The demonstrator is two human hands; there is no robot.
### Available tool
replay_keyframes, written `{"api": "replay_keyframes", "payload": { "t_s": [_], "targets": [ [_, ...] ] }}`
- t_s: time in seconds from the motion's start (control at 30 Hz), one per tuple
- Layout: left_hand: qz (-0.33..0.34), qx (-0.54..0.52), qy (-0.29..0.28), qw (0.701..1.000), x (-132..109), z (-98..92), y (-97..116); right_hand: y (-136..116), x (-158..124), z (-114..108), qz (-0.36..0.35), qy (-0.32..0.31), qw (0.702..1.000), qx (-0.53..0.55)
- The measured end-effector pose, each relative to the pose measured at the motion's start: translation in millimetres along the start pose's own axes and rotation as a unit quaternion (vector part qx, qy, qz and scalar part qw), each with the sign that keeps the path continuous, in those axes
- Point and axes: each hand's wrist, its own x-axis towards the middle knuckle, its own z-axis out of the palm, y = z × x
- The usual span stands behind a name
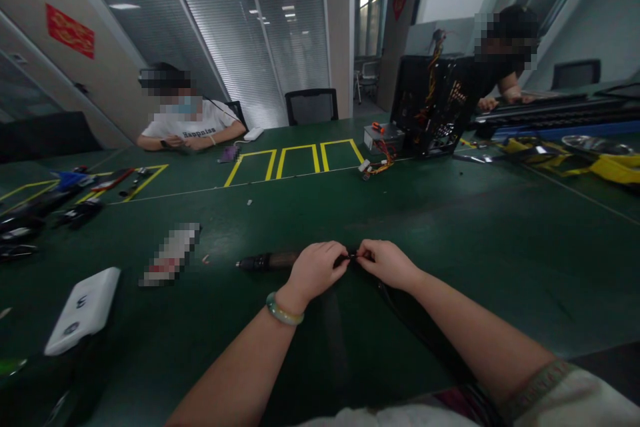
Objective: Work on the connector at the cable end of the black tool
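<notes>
A dark, slim electric screwdriver [263, 261] lies level over the green table, its narrow tip pointing left. My left hand [317, 269] is closed around its rear end, with thumb and fingertips pinched together. Just to the right, my right hand [387, 261] pinches the end of a black cable [400, 310], which runs down toward the table's near edge. A small shiny part shows between the two sets of fingertips; whether the cable end is inside the screwdriver or only touching it, I cannot tell.
On the left lie a white device [84, 310], a blurred-out phone-like item [173, 253] and several dark tools [75, 210]. A black computer case [425, 107] and a power supply [384, 138] with loose wires stand at the back right. Two people sit across the table [280, 213].
</notes>
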Motion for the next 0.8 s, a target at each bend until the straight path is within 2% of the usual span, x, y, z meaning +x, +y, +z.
{"api": "replay_keyframes", "payload": {
  "t_s": [0.27, 0.63, 0.8],
  "targets": [
    [0.0, -0.003, 0.013, 1.0, -1, 1.4, 0, 0, -1, 5, -0.006, 0.004, 0.999, 0.038],
    [-0.015, 0.017, 0.032, 0.999, -1, 4.4, 7, -4, -2, 11, 0.034, 0.026, 0.995, 0.092],
    [-0.027, 0.004, 0.025, 0.999, 0, 3.9, 5, -5, -2, 8, 0.036, 0.004, 0.993, 0.116]
  ]
}}
